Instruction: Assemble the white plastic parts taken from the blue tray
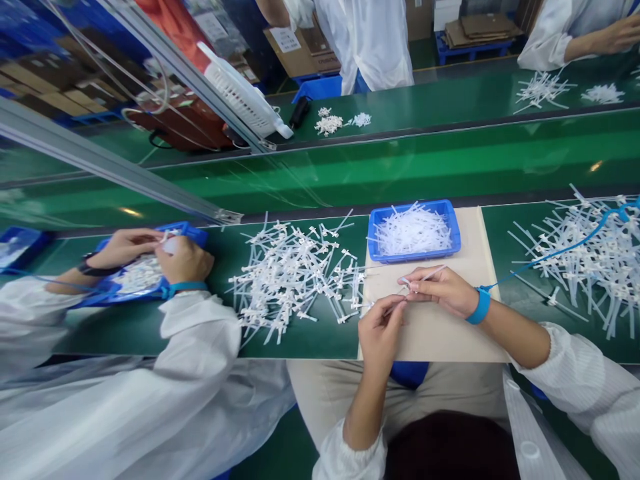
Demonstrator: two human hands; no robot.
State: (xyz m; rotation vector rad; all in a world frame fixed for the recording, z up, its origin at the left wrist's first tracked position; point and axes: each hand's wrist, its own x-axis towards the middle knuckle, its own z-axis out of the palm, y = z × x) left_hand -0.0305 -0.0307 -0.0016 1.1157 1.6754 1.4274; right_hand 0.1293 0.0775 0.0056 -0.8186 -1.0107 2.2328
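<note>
Over a beige board point(430, 333), my left hand point(384, 328) is closed, pinching a small white plastic piece with thin ends. My right hand point(440, 291), with a blue band at the wrist, pinches a thin white tube point(434, 272) close to the left fingertips. The fingers hide most of where the pieces meet. Behind my hands stands a blue tray point(454, 248) full of short white tubes point(414, 230). To the left lies a heap of white parts with tubes attached point(290, 267), some reaching the board's edge.
A co-worker's hands point(185, 259) work over a blue tray point(143, 293) at the left. Another heap of tubed parts point(600, 253) lies at the right. A metal frame point(150, 183) slants across the upper left. Beyond the green divider point(380, 160) are other people and small piles.
</note>
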